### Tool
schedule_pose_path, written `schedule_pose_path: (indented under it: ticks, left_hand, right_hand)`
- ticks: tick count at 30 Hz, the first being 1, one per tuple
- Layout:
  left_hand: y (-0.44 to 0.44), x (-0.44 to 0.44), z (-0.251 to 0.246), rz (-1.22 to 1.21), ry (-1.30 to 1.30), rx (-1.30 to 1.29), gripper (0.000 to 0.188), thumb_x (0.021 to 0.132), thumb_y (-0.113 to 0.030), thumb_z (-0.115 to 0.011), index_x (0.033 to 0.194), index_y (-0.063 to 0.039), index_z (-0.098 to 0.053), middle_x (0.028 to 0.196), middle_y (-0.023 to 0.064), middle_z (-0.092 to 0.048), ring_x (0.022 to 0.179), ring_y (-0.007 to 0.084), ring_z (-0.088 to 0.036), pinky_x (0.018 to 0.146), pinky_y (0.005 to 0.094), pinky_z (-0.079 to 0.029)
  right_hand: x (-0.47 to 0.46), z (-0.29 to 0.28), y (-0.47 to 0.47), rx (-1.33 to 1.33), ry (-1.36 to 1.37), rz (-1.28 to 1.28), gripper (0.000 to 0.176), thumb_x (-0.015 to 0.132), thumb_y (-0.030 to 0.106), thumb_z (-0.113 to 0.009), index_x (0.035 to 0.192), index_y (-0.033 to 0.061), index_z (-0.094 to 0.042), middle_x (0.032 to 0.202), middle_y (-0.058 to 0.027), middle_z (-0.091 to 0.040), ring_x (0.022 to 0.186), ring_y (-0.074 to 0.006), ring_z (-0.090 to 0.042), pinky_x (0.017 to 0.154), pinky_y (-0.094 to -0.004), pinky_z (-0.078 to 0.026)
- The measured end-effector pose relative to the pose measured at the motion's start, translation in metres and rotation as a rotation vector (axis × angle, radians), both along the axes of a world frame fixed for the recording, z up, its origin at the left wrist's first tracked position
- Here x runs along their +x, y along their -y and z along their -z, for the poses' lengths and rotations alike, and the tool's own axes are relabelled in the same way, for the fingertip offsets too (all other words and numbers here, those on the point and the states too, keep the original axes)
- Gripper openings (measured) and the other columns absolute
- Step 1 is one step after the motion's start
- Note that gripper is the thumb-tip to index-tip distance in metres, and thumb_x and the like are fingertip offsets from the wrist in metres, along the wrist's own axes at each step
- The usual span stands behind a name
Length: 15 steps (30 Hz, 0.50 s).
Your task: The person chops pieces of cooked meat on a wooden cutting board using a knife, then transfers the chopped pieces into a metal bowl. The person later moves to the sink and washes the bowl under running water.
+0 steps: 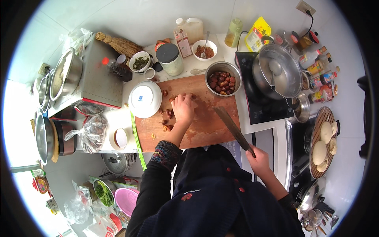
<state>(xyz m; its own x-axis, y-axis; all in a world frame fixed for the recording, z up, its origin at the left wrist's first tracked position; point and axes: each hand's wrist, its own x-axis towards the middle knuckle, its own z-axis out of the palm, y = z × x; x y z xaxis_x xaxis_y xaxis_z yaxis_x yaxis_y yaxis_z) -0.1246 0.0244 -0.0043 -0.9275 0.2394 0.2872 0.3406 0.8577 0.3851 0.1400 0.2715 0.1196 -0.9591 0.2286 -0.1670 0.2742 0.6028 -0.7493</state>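
My right hand (pixel 259 161) grips the handle of a long kitchen knife (pixel 232 127). The blade points up and left, over the right part of a wooden cutting board (pixel 204 130). My left hand (pixel 182 109) is lowered onto the board among brown chestnuts, with its fingers bent and their tips partly hidden. A chestnut (pixel 193 96) shows just right of those fingertips. Several loose chestnuts (pixel 169 113) lie to the left of my left hand, and cut pieces (pixel 168 128) sit lower down. Behind the board's right corner, a steel pot (pixel 209 84) holds many chestnuts.
An upside-down white bowl (pixel 145 99) rests on the board's left edge. A glass jar (pixel 170 60) and a bowl of reddish filling (pixel 204 58) stand behind. On the right, a large steel pot (pixel 291 63) sits on an induction cooker (pixel 262 114). Dough pieces (pixel 319 152) lie farther right.
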Motion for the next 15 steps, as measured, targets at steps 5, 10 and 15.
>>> schedule_pose_path:
  ticks: [5, 10, 15]
  left_hand:
    - [0.0, -0.007, 0.004, -0.017, -0.008, 0.094, 0.03, 0.086, -0.016, -0.07, 0.116, -0.012, -0.069, 0.12, 0.0096, -0.063, 0.116, 0.0301, -0.055, 0.101, 0.0453, -0.04]
    - [-0.012, 0.004, 0.014, 0.063, 0.04, -0.019, 0.028, 0.083, -0.015, -0.074, 0.11, -0.013, -0.072, 0.107, 0.0059, -0.067, 0.106, 0.0281, -0.059, 0.095, 0.0437, -0.042]
    - [-0.012, 0.054, 0.017, 0.204, 0.093, 0.068, 0.026, 0.08, -0.009, -0.073, 0.106, -0.013, -0.073, 0.104, 0.0056, -0.067, 0.101, 0.0293, -0.058, 0.089, 0.0434, -0.043]
  right_hand:
    - [-0.001, 0.0, 0.001, 0.012, 0.006, -0.01, 0.035, 0.093, 0.013, -0.065, 0.126, 0.0047, -0.068, 0.08, -0.0145, -0.066, 0.068, -0.0252, -0.065, 0.066, -0.0351, -0.052]
    - [0.003, 0.005, -0.003, 0.02, 0.03, -0.03, 0.034, 0.093, 0.013, -0.065, 0.126, 0.0053, -0.069, 0.079, -0.0144, -0.066, 0.069, -0.0259, -0.065, 0.066, -0.0354, -0.052]
    - [0.007, 0.007, -0.012, 0.005, 0.004, -0.052, 0.033, 0.094, 0.013, -0.065, 0.126, 0.0027, -0.067, 0.073, -0.0111, -0.06, 0.063, -0.0202, -0.058, 0.062, -0.0333, -0.048]
